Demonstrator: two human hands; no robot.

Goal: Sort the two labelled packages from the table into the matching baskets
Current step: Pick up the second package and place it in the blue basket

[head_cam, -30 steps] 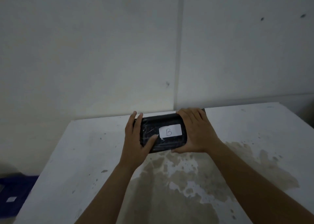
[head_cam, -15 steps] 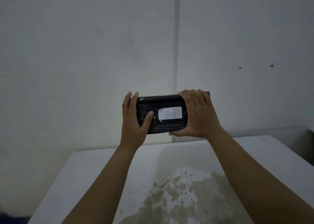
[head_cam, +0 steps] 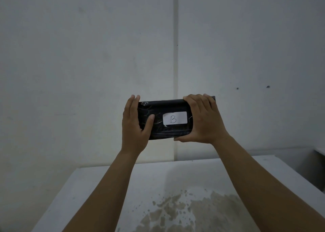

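A black wrapped package [head_cam: 167,131] with a white label marked "B" [head_cam: 174,118] is held up in the air in front of the wall, well above the table. My left hand [head_cam: 136,124] grips its left end, thumb across the front. Around its right end wraps my right hand [head_cam: 204,119], fingers over the top edge. No basket and no second package are in view.
The white table [head_cam: 98,187] lies below my arms, with a large brown stain [head_cam: 184,212] on its near middle. A pale wall with a vertical seam [head_cam: 175,56] stands right behind the table. A dark gap shows past the table's right edge.
Both hands have lifted the package B off the table's far edge and up in front of the wall. My view has tilted upward, so the blue basket at lower left has dropped out of sight.
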